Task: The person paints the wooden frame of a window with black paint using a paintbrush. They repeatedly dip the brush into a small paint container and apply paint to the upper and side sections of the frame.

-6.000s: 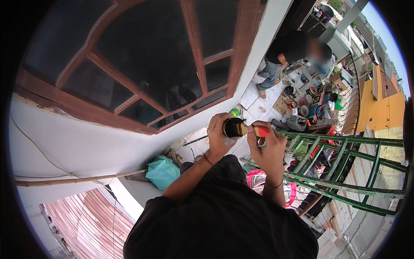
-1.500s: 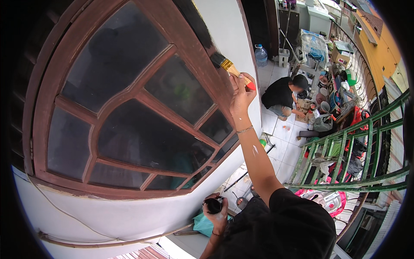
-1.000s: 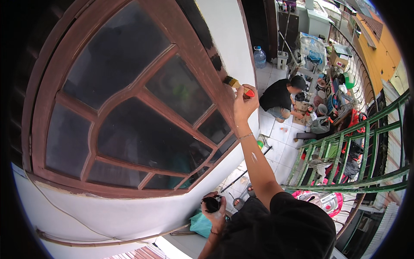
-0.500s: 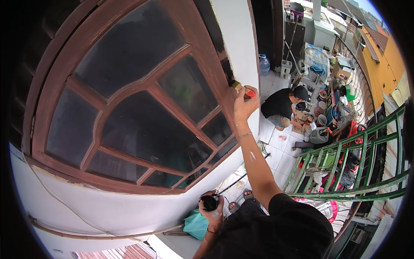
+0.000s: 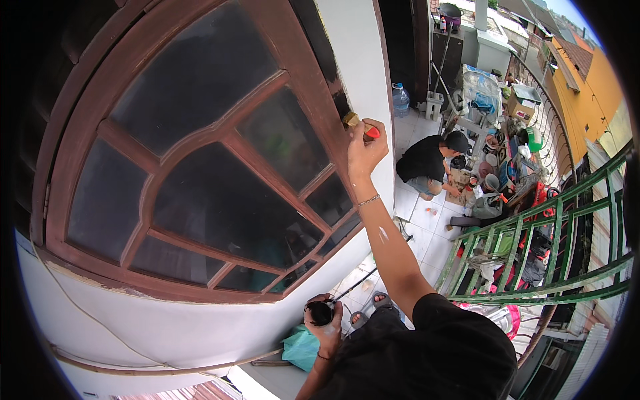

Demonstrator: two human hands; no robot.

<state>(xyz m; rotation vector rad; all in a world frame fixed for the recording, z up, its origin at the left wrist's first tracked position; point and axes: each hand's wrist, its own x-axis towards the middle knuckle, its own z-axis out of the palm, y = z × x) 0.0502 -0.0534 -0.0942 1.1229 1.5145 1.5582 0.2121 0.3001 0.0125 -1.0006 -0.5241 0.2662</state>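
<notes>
My right hand (image 5: 365,152) is closed around a paintbrush (image 5: 373,133) with a red handle end. Its bristles meet the outer edge of the brown wooden window frame (image 5: 301,63), beside the white wall (image 5: 363,73). A dark, almost black painted strip (image 5: 319,47) runs along that edge above the brush. Low in front of me, my left hand (image 5: 327,331) grips a small cup (image 5: 321,312) with dark paint inside. Dark smears mark the cup's rim and the fingers around it.
A green metal ladder (image 5: 533,257) leans across the right side. Beyond it a person in black (image 5: 427,163) crouches on the white tiles near cluttered containers. A water jug (image 5: 401,100) stands by the dark doorway. Under my left hand lies a teal bag (image 5: 301,347).
The whole view has shifted slightly. My right hand with the brush remains at the frame's edge, a little higher in the picture. My left hand still holds the cup low down.
</notes>
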